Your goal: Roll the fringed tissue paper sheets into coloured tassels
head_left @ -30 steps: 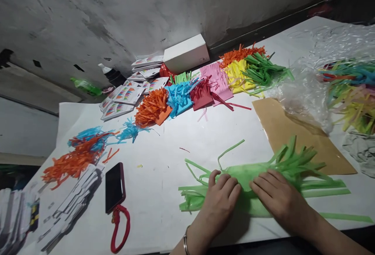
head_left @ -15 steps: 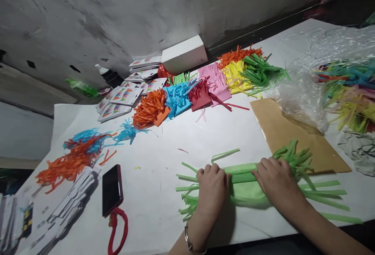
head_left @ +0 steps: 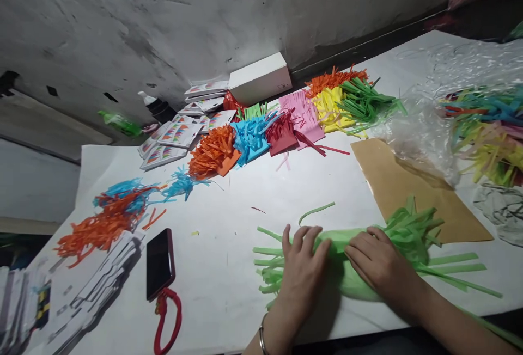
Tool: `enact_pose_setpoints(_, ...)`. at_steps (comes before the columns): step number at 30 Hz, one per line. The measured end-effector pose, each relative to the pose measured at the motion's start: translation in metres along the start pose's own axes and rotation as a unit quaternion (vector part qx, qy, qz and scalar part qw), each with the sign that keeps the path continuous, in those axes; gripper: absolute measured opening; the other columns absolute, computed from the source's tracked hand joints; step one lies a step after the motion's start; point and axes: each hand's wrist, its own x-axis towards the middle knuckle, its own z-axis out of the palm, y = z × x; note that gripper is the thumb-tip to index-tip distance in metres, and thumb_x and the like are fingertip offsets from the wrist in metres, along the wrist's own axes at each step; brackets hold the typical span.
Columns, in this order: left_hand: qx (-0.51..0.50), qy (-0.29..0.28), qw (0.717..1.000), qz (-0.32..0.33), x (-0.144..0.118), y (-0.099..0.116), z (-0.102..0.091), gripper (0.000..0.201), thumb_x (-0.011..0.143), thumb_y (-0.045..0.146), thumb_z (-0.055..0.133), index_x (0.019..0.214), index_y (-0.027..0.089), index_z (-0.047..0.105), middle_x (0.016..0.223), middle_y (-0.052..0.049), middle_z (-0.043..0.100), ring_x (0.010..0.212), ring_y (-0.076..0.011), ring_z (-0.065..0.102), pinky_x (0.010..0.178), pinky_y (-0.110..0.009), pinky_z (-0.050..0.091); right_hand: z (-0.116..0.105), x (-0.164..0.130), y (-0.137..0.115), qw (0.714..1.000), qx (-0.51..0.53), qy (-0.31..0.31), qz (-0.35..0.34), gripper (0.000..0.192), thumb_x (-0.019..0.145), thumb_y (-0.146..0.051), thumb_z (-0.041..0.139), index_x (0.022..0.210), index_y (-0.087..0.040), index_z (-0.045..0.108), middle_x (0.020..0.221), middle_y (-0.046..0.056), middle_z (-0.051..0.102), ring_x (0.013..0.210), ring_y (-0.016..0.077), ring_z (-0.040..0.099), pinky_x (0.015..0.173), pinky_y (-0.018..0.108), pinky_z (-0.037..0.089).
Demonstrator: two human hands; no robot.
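Both hands [head_left: 339, 268] near table edge [head_left: 229, 338]

White worktop [head_left: 229, 224] carrying fringed paper bundles [head_left: 261, 134] in many colours, a black phone [head_left: 160, 262], a brown sheet [head_left: 412, 191], a white box [head_left: 260, 78] and stacked cards [head_left: 171, 137].

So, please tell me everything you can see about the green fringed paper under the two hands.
The light green fringed paper roll looks like thin, soft paper. Its middle is uncut and rolled into a loose tube lying flat on the white table sheet; both ends are cut into long narrow strips that splay outward. The left hand and the right hand press on the middle from above, palms down. Its right fringe reaches the brown paper sheet. One loose green strip lies just beyond it.
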Motion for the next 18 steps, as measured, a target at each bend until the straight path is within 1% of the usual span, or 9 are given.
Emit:
enact_pose_setpoints(2, -0.008, 0.03, 0.998, 0.05, -0.004, 0.0, 0.002, 0.016, 0.09, 0.008, 0.066, 0.093, 0.023, 0.064, 0.114, -0.002, 0.071, 0.111, -0.0233, 0.058, 0.117, -0.056, 0.024, 0.001, 0.001, -0.002, 1.0, 0.004, 0.001, -0.007, 0.026, 0.102, -0.011, 0.043, 0.093, -0.016, 0.067, 0.082, 0.005, 0.062, 0.079, 0.0212, 0.053, 0.089, 0.041, 0.037)
enact_pose_setpoints(4, -0.014, 0.041, 0.997, 0.071, -0.007, -0.001, 0.004, 0.017, 0.095, 0.009, 0.06, 0.084, 0.021, 0.062, 0.099, -0.001, 0.071, 0.1, -0.0202, 0.059, 0.115, -0.05, 0.028, 0.002, 0.001, -0.005, 1.0, 0.006, -0.005, -0.027, 0.03, 0.103, -0.011, 0.039, 0.091, -0.016, 0.066, 0.081, 0.004, 0.061, 0.077, 0.0212, 0.051, 0.091, 0.041, 0.037)
enact_pose_setpoints(7, -0.023, 0.018, 0.996, 0.09, -0.009, -0.004, 0.007, 0.02, 0.098, 0.012, 0.058, 0.08, 0.021, 0.061, 0.08, 0.002, 0.066, 0.085, -0.0178, 0.056, 0.108, -0.046, 0.032, 0.002, -0.003, -0.004, 0.999, 0.009, -0.013, -0.049, 0.039, 0.102, -0.005, 0.033, 0.078, -0.017, 0.063, 0.074, 0.003, 0.057, 0.073, 0.0203, 0.049, 0.092, 0.038, 0.038)
enact_pose_setpoints(9, -0.033, -0.002, 0.995, 0.092, -0.011, -0.007, 0.007, 0.017, 0.098, 0.014, 0.06, 0.082, 0.021, 0.062, 0.078, 0.003, 0.065, 0.083, -0.0179, 0.056, 0.104, -0.045, 0.033, -0.002, -0.01, 0.001, 0.999, 0.009, -0.011, -0.04, 0.04, 0.102, -0.006, 0.032, 0.082, -0.015, 0.065, 0.078, 0.005, 0.06, 0.078, 0.0212, 0.051, 0.096, 0.04, 0.038)
enact_pose_setpoints(12, -0.06, -0.01, 0.996, 0.067, -0.015, -0.009, 0.007, 0.01, 0.096, 0.018, 0.066, 0.087, 0.022, 0.064, 0.083, 0.003, 0.068, 0.088, -0.0192, 0.057, 0.1, -0.044, 0.033, -0.01, -0.022, 0.011, 1.0, 0.03, -0.002, -0.001, 0.04, 0.105, -0.01, 0.03, 0.092, -0.015, 0.067, 0.09, 0.008, 0.065, 0.093, 0.0234, 0.056, 0.103, 0.044, 0.035)
enact_pose_setpoints(14, -0.08, -0.005, 0.996, 0.032, -0.018, -0.007, 0.007, 0.01, 0.095, 0.017, 0.067, 0.087, 0.022, 0.064, 0.089, 0.002, 0.07, 0.091, -0.0198, 0.058, 0.098, -0.043, 0.034, -0.012, -0.026, 0.014, 0.998, 0.045, 0.01, 0.044, 0.036, 0.106, -0.014, 0.034, 0.092, -0.017, 0.067, 0.097, 0.007, 0.067, 0.101, 0.024, 0.058, 0.107, 0.046, 0.033)
enact_pose_setpoints(16, -0.087, -0.007, 0.996, -0.016, -0.017, -0.004, 0.007, 0.012, 0.094, 0.014, 0.065, 0.085, 0.021, 0.063, 0.094, 0.0, 0.07, 0.092, -0.0207, 0.058, 0.096, -0.044, 0.036, -0.011, -0.026, 0.014, 0.995, 0.023, 0.016, 0.093, 0.033, 0.106, -0.017, 0.039, 0.087, -0.019, 0.066, 0.098, 0.006, 0.067, 0.104, 0.0241, 0.06, 0.109, 0.048, 0.033)
enact_pose_setpoints(18, -0.078, -0.026, 0.995, -0.063, -0.014, 0.0, 0.007, 0.012, 0.093, 0.013, 0.062, 0.083, 0.019, 0.062, 0.095, -0.003, 0.068, 0.092, -0.0225, 0.058, 0.093, -0.046, 0.037, -0.008, -0.022, 0.01, 0.99, -0.022, 0.014, 0.136, 0.03, 0.105, -0.019, 0.043, 0.083, -0.019, 0.064, 0.096, 0.007, 0.068, 0.098, 0.025, 0.061, 0.105, 0.05, 0.035)
